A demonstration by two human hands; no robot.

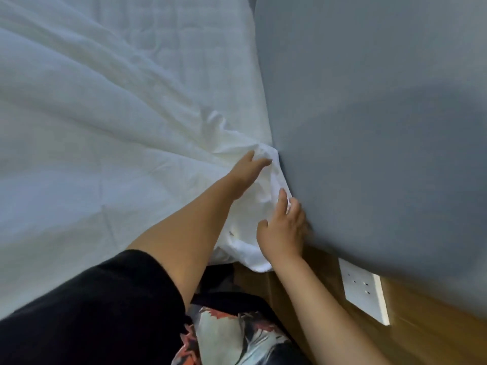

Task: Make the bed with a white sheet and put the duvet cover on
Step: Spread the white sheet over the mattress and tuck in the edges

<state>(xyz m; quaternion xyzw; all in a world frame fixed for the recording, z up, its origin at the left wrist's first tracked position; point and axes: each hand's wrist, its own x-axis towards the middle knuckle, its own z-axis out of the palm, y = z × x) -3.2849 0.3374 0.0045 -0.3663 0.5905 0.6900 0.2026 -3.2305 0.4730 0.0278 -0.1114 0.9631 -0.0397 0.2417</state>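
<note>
White fabric sheet (105, 127), likely soft, light, best taken where bunching at bed (66, 246) corner; left hand (250, 175), right hand (282, 233) are pressing there, fingers straight.

Displaying white sheet (92, 127), grey-blue panel (382, 101), black sleeve (92, 312), white socket plate (365, 291), brown wood surface (434, 325), red-black-white patterned fabric (232, 335).

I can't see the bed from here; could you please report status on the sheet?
Left hand flat on white sheet at the corner. Right hand open, fingers against sheet beside grey panel. Corner bunched, not yet tucked.
</note>
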